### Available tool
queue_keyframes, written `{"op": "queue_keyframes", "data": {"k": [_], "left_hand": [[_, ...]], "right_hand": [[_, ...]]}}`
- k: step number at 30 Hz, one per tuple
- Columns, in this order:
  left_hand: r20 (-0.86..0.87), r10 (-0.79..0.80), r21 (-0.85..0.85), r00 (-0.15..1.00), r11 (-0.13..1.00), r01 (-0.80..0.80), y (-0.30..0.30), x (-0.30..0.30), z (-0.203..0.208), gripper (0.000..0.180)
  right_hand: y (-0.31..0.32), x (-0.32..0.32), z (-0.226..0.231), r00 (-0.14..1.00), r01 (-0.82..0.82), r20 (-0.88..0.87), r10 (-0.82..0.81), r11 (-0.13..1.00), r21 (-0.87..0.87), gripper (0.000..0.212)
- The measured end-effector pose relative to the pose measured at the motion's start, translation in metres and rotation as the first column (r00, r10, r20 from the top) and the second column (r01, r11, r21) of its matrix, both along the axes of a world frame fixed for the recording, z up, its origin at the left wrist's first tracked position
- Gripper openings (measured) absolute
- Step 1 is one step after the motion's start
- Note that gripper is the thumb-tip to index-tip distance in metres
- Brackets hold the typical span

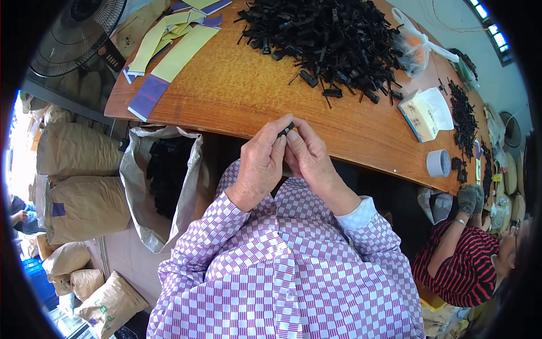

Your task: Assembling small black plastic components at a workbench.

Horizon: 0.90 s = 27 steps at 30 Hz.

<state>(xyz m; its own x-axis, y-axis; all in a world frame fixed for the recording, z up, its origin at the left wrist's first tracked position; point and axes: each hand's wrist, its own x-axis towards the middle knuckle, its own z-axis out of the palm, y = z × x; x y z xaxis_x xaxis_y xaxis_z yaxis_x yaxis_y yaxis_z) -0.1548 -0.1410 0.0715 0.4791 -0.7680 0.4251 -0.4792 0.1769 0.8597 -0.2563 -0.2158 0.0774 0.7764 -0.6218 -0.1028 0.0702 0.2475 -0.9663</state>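
Observation:
Just off the table's near edge, my left hand (262,155) and my right hand (309,151) meet, fingers closed together. Pinched between their fingertips is a small black plastic part (287,129), mostly hidden by the fingers. Its colour matches the large pile of black plastic parts (333,39) at the far middle of the wooden table (226,85). Several loose pieces, such as one black part (309,78), lie along the pile's near side.
Yellow and purple paper strips (175,62) lie at left. An open white sack (195,169) holding black parts stands below left. On the right are a tissue box (420,116), a tape roll (438,163), a plastic bag (415,48) and a co-worker in a striped shirt (463,263).

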Motion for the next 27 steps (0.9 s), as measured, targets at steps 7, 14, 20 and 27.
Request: {"op": "queue_keyframes", "data": {"k": [7,14,20,27], "left_hand": [[-0.084,0.224,0.173,0.971,0.963,-0.207,0.034,0.04,0.004,0.024],[0.692,0.454,0.072,0.561,0.73,-0.68,0.099,0.136,-0.018,0.03],[-0.268,0.216,0.275,0.939,0.951,-0.14,0.036,0.073,-0.009,0.033],[-0.873,-0.136,0.162,0.468,0.825,0.542,-0.05,0.011,0.0,0.042]], "right_hand": [[-0.051,0.003,-0.019,0.999,-0.049,-0.049,0.015,0.532,-0.846,0.028],[-0.146,-0.036,-0.023,0.77,-0.188,-0.385,-0.508,0.395,-0.899,0.033],[-0.158,-0.04,-0.035,0.733,-0.296,-0.429,-0.528,0.321,-0.9,0.028],[-0.145,-0.065,-0.029,0.841,-0.182,-0.303,-0.447,0.294,-0.938,0.023]]}}
